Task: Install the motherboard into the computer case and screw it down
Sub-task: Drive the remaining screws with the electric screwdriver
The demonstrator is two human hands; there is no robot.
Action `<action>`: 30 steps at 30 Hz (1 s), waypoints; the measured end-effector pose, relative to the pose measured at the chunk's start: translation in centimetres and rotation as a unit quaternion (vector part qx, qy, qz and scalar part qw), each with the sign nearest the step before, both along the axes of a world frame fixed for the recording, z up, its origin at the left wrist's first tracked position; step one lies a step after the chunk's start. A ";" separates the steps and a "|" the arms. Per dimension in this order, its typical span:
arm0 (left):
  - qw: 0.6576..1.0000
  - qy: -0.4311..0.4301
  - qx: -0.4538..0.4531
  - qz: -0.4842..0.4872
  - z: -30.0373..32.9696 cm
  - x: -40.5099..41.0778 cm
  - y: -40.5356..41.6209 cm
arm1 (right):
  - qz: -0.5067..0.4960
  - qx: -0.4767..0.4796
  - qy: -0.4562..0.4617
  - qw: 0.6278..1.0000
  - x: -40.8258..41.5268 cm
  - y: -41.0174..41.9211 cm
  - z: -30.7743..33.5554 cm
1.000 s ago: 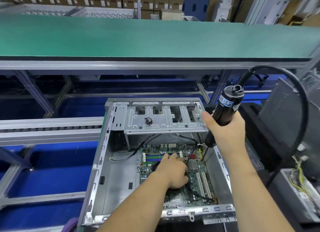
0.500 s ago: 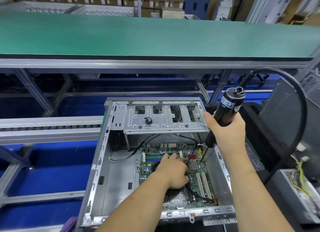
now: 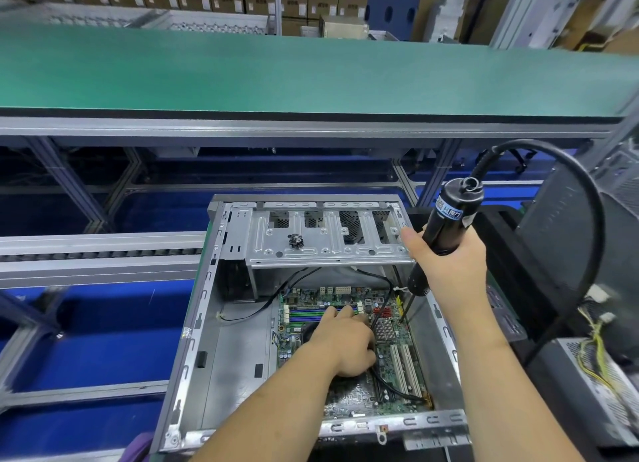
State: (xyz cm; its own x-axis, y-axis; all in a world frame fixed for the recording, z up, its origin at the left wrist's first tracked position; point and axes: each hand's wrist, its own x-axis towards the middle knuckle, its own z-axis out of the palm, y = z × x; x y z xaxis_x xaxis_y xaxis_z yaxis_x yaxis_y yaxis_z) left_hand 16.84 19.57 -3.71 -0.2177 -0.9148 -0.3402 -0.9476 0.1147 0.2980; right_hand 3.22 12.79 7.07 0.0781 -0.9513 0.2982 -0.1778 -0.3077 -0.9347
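Lying on its side with the open face up, the case (image 3: 221, 344) occupies the near edge of the surface, by the blue conveyor frame.

Item: motherboard (image 3: 390, 358). Already seated flat on the case floor, toward the right wall, memory slots at the far end, white expansion slots near the right edge. Loose black cables cross it.

Item: left hand (image 3: 342, 344). Palm down on the board's middle, fingers fairly straight and reaching toward the memory slots, pressing the board; pinching nothing that shows.

Item: right hand (image 3: 446, 271). Fingers wrapped round the black electric screwdriver (image 3: 446, 226), hose looping off its top. Its bit (image 3: 404, 309) slants down to the board's right edge beside the finned heatsink (image 3: 383, 330); tip appears to meet the board, contact too small to confirm.

Item: drive cage (image 3: 328, 237), spanning the case's far end, a small cluster of what look like spare screws (image 3: 295, 242) lying on it.

Progress, as judged: placement done; screwing under way at one point on the right edge. Which other mounting holes hold screws cannot be made out, so the remaining count is unknown.
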 end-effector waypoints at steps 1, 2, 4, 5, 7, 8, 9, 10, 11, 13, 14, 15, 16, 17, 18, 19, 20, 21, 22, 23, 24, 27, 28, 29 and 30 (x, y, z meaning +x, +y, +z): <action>1.000 -0.001 0.001 -0.001 0.0 0.0 0.0 | -0.001 -0.001 0.003 1.000 0.1 0.0 0.0; 1.000 -0.001 0.002 -0.001 0.1 0.0 0.0 | -0.002 -0.001 0.006 1.000 0.1 0.0 0.0; 1.000 -0.001 0.003 0.000 0.1 0.0 0.0 | -0.001 -0.004 0.008 1.000 0.3 0.1 -0.1; 1.000 0.001 0.004 0.000 0.1 0.1 0.1 | 0.000 -0.007 0.007 1.000 0.4 0.2 -0.1; 1.000 0.004 0.005 0.002 0.2 0.1 0.1 | 0.003 -0.013 0.005 1.000 0.6 0.3 -0.2; 1.000 0.005 0.005 0.002 0.3 0.1 0.1 | 0.006 -0.015 0.008 1.000 0.7 0.3 -0.2; 1.000 0.004 0.006 0.001 0.3 0.1 0.1 | 0.010 -0.019 0.012 1.000 0.8 0.3 -0.2; 1.000 0.004 0.007 0.001 0.3 0.0 0.1 | 0.012 -0.022 0.015 1.000 0.8 0.3 -0.2; 1.000 0.003 0.007 0.001 0.3 0.0 0.1 | 0.011 -0.026 0.015 0.999 0.8 0.2 -0.2; 1.000 0.002 0.006 0.001 0.4 0.0 0.1 | 0.006 -0.029 0.014 0.999 0.7 0.1 -0.2; 1.000 0.003 0.006 0.001 0.4 0.0 0.1 | 0.005 -0.029 0.016 0.999 0.7 0.1 -0.3; 1.000 0.003 0.006 0.002 0.3 0.0 0.1 | 0.006 -0.029 0.020 0.999 0.7 0.1 -0.3; 1.000 0.003 0.006 0.002 0.4 0.0 0.1 | 0.008 -0.029 0.024 0.999 0.7 0.0 -0.3; 1.000 0.003 0.005 0.003 0.4 0.0 0.1 | 0.009 -0.028 0.026 0.999 0.7 0.0 -0.3; 1.000 0.002 0.005 0.003 0.4 0.0 0.1 | 0.008 -0.025 0.027 0.999 0.7 0.0 -0.4; 1.000 0.001 0.006 0.003 0.3 0.0 0.1 | 0.007 -0.023 0.026 0.999 0.7 0.0 -0.4; 1.000 0.001 0.006 0.002 0.3 -0.1 0.0 | 0.006 -0.021 0.026 0.999 0.7 0.0 -0.5; 1.000 0.001 0.007 0.002 0.3 -0.1 0.0 | 0.007 -0.019 0.027 0.999 0.8 0.0 -0.5; 1.000 0.001 0.007 0.002 0.3 -0.1 0.0 | 0.008 -0.019 0.028 0.999 0.8 0.0 -0.5; 1.000 0.000 0.007 0.002 0.3 0.0 0.0 | 0.009 -0.020 0.029 0.999 0.9 0.1 -0.5; 1.000 0.001 0.007 0.002 0.2 0.0 0.0 | 0.011 -0.021 0.028 0.999 1.0 0.1 -0.5; 1.000 0.002 0.008 0.001 0.2 0.0 0.0 | 0.020 -0.030 0.036 0.999 1.2 0.2 -0.6; 1.000 0.002 0.008 0.000 0.1 0.0 0.0 | 0.022 -0.031 0.041 0.998 1.2 0.2 -0.6; 1.000 0.002 0.009 0.000 0.1 0.0 0.0 | 0.024 -0.030 0.044 0.998 1.1 0.1 -0.7; 1.000 0.002 0.010 0.000 0.1 0.0 0.0 | 0.025 -0.027 0.045 0.998 1.1 0.0 -0.8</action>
State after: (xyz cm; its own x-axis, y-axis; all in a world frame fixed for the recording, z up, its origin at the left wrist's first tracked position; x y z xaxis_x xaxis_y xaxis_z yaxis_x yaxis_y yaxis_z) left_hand 16.81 19.56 -3.64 -0.2186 -0.9081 -0.3572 -0.9464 0.1081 0.3042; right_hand 4.33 12.77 6.26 0.1550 -0.9282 0.3383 -0.2439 -0.3678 -0.8973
